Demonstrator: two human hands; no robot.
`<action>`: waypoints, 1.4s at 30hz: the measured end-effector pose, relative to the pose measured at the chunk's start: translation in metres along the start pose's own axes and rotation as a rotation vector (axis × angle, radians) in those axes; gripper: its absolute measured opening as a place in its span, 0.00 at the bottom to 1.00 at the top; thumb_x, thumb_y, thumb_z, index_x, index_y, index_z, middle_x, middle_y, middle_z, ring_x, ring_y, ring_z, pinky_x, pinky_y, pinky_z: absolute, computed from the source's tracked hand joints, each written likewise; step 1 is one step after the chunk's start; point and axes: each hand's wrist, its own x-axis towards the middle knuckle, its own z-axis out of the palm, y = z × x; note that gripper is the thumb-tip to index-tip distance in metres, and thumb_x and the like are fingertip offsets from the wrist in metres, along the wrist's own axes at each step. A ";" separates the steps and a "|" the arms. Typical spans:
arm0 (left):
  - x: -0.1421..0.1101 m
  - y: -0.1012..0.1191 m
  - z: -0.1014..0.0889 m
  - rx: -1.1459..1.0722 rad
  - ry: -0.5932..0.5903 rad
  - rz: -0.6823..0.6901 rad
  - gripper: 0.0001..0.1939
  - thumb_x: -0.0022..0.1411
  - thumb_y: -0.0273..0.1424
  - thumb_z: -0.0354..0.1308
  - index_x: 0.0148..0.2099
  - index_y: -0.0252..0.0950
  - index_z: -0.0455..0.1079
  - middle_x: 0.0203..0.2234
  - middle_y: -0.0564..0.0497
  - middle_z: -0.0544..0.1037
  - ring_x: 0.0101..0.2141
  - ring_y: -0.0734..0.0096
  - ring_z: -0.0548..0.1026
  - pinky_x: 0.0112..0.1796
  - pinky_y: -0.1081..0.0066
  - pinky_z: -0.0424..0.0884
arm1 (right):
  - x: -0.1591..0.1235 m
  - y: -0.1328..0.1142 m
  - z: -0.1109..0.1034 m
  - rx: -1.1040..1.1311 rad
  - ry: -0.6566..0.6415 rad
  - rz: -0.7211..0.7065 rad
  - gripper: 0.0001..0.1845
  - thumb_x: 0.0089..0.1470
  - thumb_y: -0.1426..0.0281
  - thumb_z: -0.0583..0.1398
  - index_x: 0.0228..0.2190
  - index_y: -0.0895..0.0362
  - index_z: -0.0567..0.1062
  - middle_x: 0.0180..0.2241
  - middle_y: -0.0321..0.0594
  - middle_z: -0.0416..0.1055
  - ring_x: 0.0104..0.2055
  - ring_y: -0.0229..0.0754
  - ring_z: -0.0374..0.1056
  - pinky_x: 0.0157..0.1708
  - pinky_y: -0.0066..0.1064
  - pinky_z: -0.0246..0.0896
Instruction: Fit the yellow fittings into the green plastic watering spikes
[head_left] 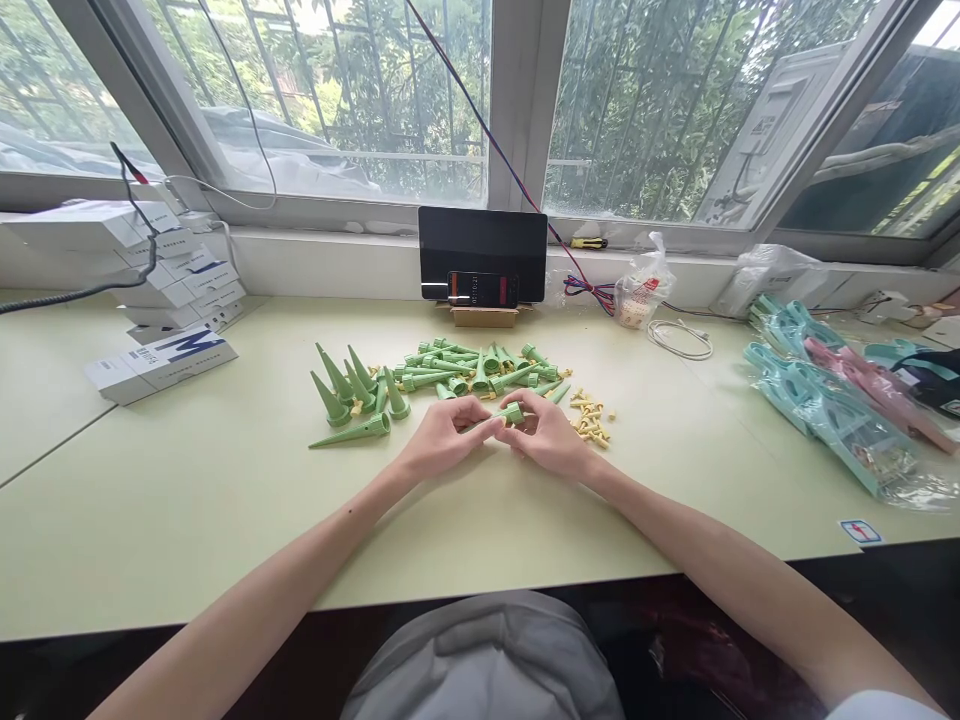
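Observation:
Both my hands meet over the table, fingers closed on a green plastic watering spike [513, 412]. My left hand [448, 432] grips its tapered side, mostly hidden by the fingers. Around the wide, ribbed end are the fingers of my right hand [551, 432]. A bit of yellow shows between the hands, too small to make out. Just beyond lies a heap of similar green spikes [480, 368]. Several more stand point up to the left, with one spike [352, 432] lying in front of them. Small yellow plastic valve pieces [591, 418] form a pile right of my right hand.
White boxes [180, 270] are stacked at the left, one box [161, 365] in front. A dark tablet [482, 245] and a phone [480, 289] lean by the window. Rightward are a plastic bag [643, 285], a coiled white cable [679, 340] and wrapped teal and pink items [832, 390].

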 end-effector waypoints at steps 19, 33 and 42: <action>-0.001 -0.002 0.002 0.114 0.027 0.135 0.16 0.63 0.43 0.58 0.40 0.34 0.75 0.32 0.49 0.80 0.34 0.67 0.75 0.37 0.69 0.71 | -0.002 0.000 0.002 -0.144 0.083 -0.112 0.23 0.51 0.53 0.65 0.41 0.54 0.67 0.25 0.32 0.66 0.23 0.36 0.60 0.23 0.27 0.54; -0.003 0.003 0.004 0.154 0.027 0.185 0.14 0.63 0.42 0.57 0.40 0.35 0.73 0.31 0.50 0.78 0.32 0.69 0.74 0.35 0.70 0.70 | -0.003 -0.002 0.003 -0.233 0.154 -0.176 0.22 0.51 0.51 0.64 0.38 0.54 0.67 0.22 0.29 0.59 0.20 0.34 0.55 0.22 0.26 0.52; -0.005 0.004 0.004 -0.016 -0.061 0.138 0.15 0.64 0.42 0.58 0.39 0.34 0.72 0.32 0.47 0.79 0.34 0.66 0.77 0.38 0.68 0.74 | -0.006 -0.005 0.005 -0.264 0.176 -0.188 0.21 0.51 0.52 0.64 0.35 0.54 0.66 0.23 0.30 0.62 0.20 0.33 0.53 0.21 0.25 0.51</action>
